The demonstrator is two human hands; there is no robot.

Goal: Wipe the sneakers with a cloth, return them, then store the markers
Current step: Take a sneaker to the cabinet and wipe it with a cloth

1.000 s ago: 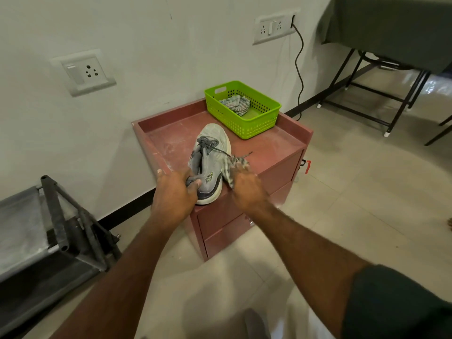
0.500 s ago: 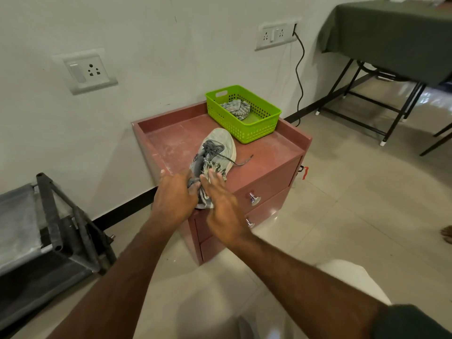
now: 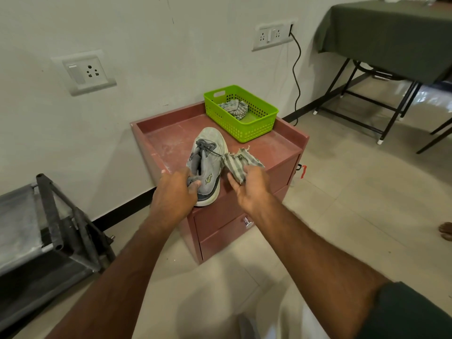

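My left hand (image 3: 175, 189) grips the heel end of the grey sneaker (image 3: 208, 167), fingers (image 3: 194, 185) curled round the heel collar, thumb side toward the near edge. The sneaker lies tipped on its side on the top of the reddish bench (image 3: 168, 140), toe pointing far toward the wall, white sole facing right, its heel hanging over the near front edge. A dark lace trails from the tongue toward the right.

My right hand (image 3: 249, 187) holds the striped cloth (image 3: 241, 163) just right of the sneaker; my fingers are curled round its bunched lower part while the frayed upper end sticks up and fans out above my knuckles. The cloth lies close to the sneaker's side, but I cannot tell whether it touches.

On the far right corner of the bench stands a green basket (image 3: 254, 128) with a second crumpled cloth (image 3: 234, 108) inside. Below the bench top a drawer front shows a metal knob (image 3: 247, 222). To the left on the floor stands a dark metal rack (image 3: 56, 223). On the wall are two socket plates, and a black cable (image 3: 297, 69) hangs down from the right one.
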